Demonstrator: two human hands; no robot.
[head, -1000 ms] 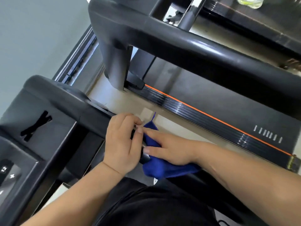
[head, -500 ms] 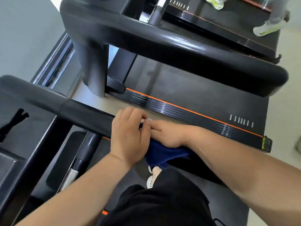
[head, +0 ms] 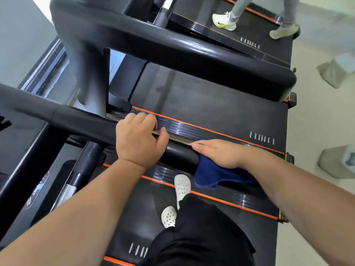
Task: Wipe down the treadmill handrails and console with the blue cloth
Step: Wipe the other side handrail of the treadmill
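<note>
The black handrail point(head: 80, 120) of my treadmill runs from the left edge to the middle of the view. My left hand point(head: 138, 139) grips it, fingers curled over the far side. Further along, near the rail's end, my right hand point(head: 219, 154) lies flat on the blue cloth point(head: 215, 175), which is draped over the rail and hangs down on the near side. A bare stretch of rail point(head: 180, 154) separates my two hands. Part of the dark console point(head: 21, 135) shows at the far left.
The neighbouring treadmill's thick handrail point(head: 172, 52) crosses the upper view, its belt point(head: 211, 108) below. Another person's legs in white shoes point(head: 224, 21) stand on a third treadmill. My white clogs point(head: 181, 187) are on my belt. Grey bins point(head: 338, 162) sit on the floor at right.
My right hand has slid the cloth along the rail away from my left hand, toward the rail's end. The hands were touching; now they are apart. My view has tilted rightward and down.
</note>
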